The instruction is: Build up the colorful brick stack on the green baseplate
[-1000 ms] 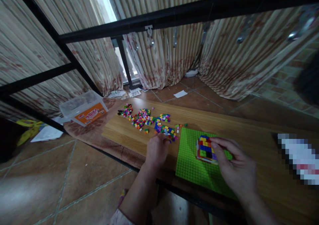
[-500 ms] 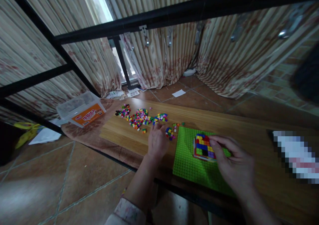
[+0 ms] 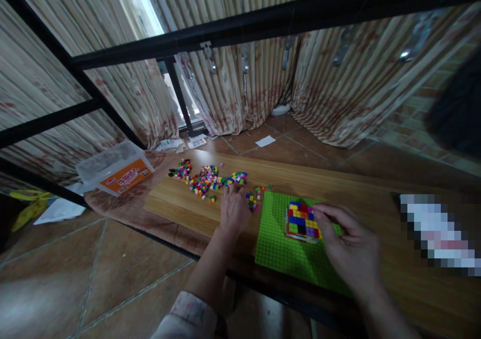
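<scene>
A low block of toy building bricks [image 3: 298, 221], patterned in red, yellow, blue, green and black, stands on a green studded baseplate [image 3: 278, 256]. My right hand [image 3: 351, 241] is at the block's right side, thumb and index finger closed at its far right edge. The fingers cover part of that side, and any small brick between them is hidden. My left hand [image 3: 233, 211] is palm down over the table left of the baseplate, fingers bent and somewhat apart. Its fingertips are by the near edge of the loose bricks [image 3: 206, 178]; nothing shows in them.
A clear plastic box [image 3: 112, 166] with an orange label stands at the table's far left, on a brown cloth [image 3: 169, 226]. The wooden table [image 3: 176, 204] runs rightward to a blurred-out item [image 3: 438, 234]. A black metal bar [image 3: 240, 33] with hooks crosses before the curtains [image 3: 233, 98].
The whole view has shifted slightly, with things appearing a little further left. My left hand stays by the loose bricks, and my right hand keeps its place at the block.
</scene>
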`<state>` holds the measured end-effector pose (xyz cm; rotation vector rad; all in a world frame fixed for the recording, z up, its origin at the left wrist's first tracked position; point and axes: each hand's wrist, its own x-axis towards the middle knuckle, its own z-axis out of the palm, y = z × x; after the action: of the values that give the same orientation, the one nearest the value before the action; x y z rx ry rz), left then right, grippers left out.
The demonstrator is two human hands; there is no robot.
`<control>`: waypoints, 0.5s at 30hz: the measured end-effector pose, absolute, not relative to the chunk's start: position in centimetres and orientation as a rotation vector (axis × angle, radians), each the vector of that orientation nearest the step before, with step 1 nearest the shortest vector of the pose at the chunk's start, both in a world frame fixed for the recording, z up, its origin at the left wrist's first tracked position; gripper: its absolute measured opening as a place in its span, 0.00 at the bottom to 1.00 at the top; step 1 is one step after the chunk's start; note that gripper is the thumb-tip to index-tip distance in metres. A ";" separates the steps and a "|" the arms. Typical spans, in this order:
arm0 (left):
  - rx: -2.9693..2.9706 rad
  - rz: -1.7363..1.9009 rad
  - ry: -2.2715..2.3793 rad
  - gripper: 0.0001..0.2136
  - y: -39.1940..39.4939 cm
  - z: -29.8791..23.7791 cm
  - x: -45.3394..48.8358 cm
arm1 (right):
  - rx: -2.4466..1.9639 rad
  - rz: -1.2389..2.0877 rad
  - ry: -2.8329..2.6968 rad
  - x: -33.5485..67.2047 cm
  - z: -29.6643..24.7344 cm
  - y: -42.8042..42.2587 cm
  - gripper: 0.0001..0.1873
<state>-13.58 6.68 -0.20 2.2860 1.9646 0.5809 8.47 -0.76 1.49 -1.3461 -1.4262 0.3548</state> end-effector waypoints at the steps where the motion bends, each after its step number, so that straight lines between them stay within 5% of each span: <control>1: 2.283 0.581 1.976 0.12 6.7 -0.2 -13.6 | -1.343 0.353 -1.424 8.5 1.6 -0.8 0.07; 15: 2.203 0.673 1.952 0.07 6.4 1.2 -13.7 | -1.352 0.299 -1.422 8.9 1.7 -0.5 0.08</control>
<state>-13.72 6.41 1.23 2.2031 1.9522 0.6731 8.91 -0.49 1.68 -1.3525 -1.4221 0.2989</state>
